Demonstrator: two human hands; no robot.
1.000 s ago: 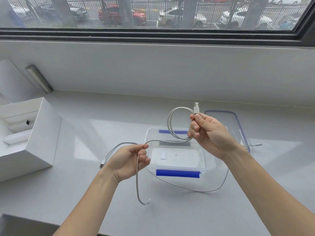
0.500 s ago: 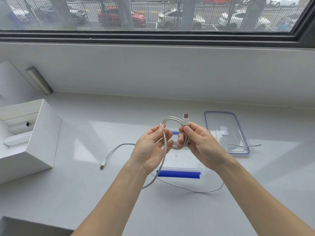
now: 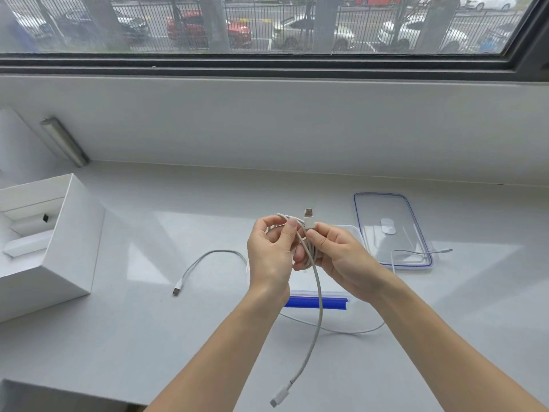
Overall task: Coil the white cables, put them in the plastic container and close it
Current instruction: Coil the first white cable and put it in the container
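The loose end now hangs lower than a moment ago, near the person. A white box (image 3: 53,242) sits far left. A second cable (image 3: 205,263) lies on the table (image 3: 148,337). The left hand (image 3: 271,254) pinches the loops of the white cable (image 3: 316,292). It looks soft and light, so hold it at the loops. The right hand (image 3: 335,257) grips the plug end above the plastic container (image 3: 316,301). The lid (image 3: 392,230) lies right.

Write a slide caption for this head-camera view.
Both hands, left and right, coil a white cable above the open plastic container.
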